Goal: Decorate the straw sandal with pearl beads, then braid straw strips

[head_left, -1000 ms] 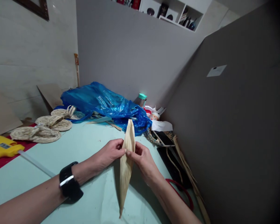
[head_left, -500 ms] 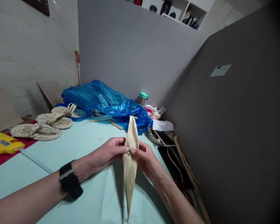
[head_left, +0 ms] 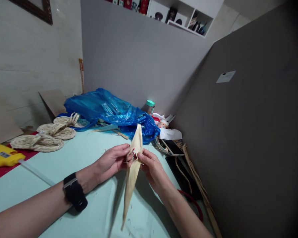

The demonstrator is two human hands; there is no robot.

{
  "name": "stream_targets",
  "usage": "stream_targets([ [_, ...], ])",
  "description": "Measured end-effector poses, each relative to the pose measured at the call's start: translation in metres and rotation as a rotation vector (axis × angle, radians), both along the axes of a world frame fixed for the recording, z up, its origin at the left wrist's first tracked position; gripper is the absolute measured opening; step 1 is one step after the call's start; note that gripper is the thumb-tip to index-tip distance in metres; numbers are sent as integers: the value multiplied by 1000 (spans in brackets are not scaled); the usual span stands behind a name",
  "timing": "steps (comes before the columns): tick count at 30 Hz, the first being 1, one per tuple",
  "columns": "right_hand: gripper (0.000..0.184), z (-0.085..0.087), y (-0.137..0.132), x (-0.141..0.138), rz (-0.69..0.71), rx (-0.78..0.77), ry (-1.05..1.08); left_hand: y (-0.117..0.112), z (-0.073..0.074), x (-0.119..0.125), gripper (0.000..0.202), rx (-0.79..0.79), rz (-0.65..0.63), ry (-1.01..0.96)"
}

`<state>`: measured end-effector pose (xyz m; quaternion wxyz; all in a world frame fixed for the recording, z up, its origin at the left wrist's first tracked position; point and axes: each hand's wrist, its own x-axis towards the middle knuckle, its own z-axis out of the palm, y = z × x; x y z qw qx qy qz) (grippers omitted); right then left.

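A long pale dried husk leaf (head_left: 132, 172) stands almost upright above the pale green table (head_left: 94, 148), its tip pointing down. My left hand (head_left: 111, 161) pinches its left edge near the middle. My right hand (head_left: 150, 165) pinches the right edge at the same height. Both hands have their fingers closed on the leaf, close together. A black watch (head_left: 74, 196) sits on my left wrist.
A crumpled blue plastic bag (head_left: 109, 110) lies behind the hands. Several woven straw coils (head_left: 43, 135) lie at the left, near a yellow glue gun (head_left: 2, 155). A teal-lidded jar (head_left: 149, 106), cups, a phone (head_left: 172, 147) and loose straw strips (head_left: 196, 178) crowd the grey partition (head_left: 250, 132) at right.
The leaf's lower tip has swung left, and its top has tilted slightly. Both hands keep their pinch and have shifted a little left and up.
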<state>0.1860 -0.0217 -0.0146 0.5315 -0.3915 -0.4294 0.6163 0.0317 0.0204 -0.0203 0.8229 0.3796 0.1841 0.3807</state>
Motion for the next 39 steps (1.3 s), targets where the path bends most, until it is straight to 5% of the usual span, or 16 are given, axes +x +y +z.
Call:
stream_targets([
  [11,40,1,6,13,-301,-16,26,22,11,-21,28,34,38,81],
  [18,47,13,5,19,-193,3,-68,18,31,-36,18,181,-111,306],
  [22,37,6,4,17,-238,106,-233,11,31,-32,31,293,-117,398],
  [29,28,-6,-15,-11,-84,277,-690,8,20,-15,17,333,142,327],
  [34,33,-3,-15,-12,1,251,-600,6,19,-14,16,360,175,449],
  [39,21,-2,-10,-8,-131,195,-409,0,21,-11,14,427,162,530],
])
